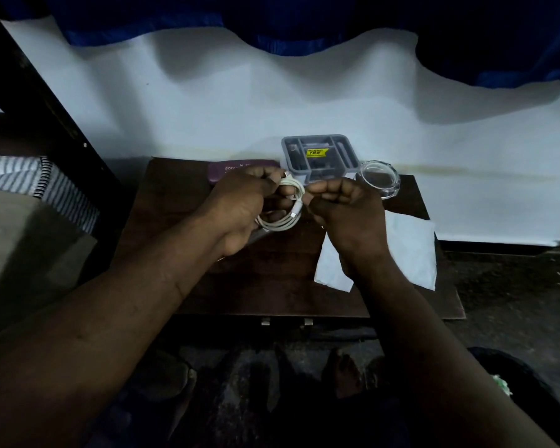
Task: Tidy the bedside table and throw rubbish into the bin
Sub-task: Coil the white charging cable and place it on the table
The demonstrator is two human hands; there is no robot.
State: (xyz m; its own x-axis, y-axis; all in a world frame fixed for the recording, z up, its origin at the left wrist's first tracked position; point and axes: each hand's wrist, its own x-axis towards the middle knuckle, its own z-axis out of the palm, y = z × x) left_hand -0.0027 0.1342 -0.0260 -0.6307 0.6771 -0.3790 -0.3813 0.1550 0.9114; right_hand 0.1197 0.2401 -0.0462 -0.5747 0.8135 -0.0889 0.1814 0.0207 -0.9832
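While your left hand (240, 202) holds the coiled white cable (280, 226) above the dark wooden bedside table (272, 286), its fingers curl around the smooth round loops. Your right hand (346, 218) is just beside the coil, fingers curled tight; whether it pinches the cable cannot be told. Behind the hands stand a grey compartmented plastic tray (343, 147), a clear round dish (382, 184) and a purple oblong case (227, 171). A flat white tissue (411, 250) lies on the table's right side.
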